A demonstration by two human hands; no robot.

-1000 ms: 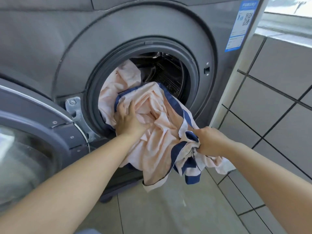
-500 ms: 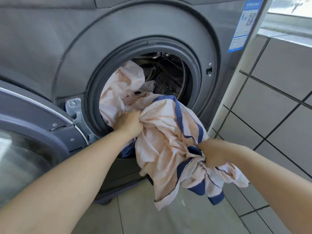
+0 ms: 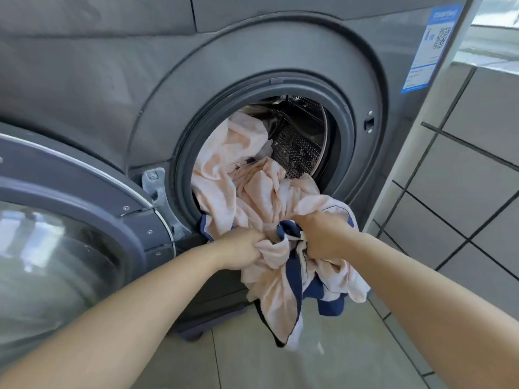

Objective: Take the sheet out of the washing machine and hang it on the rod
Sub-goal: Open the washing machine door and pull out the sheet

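At the washing machine (image 3: 280, 51) door opening, your left hand (image 3: 241, 249) and right hand (image 3: 320, 234) each grip the peach-and-navy sheet (image 3: 252, 197) spilling out.

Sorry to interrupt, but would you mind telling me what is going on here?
A person is pulling a peach sheet with navy edging out of a grey washing machine. The left hand and right hand each grip bunched fabric just outside the opening. Part hangs toward the floor; much still lies in the drum.
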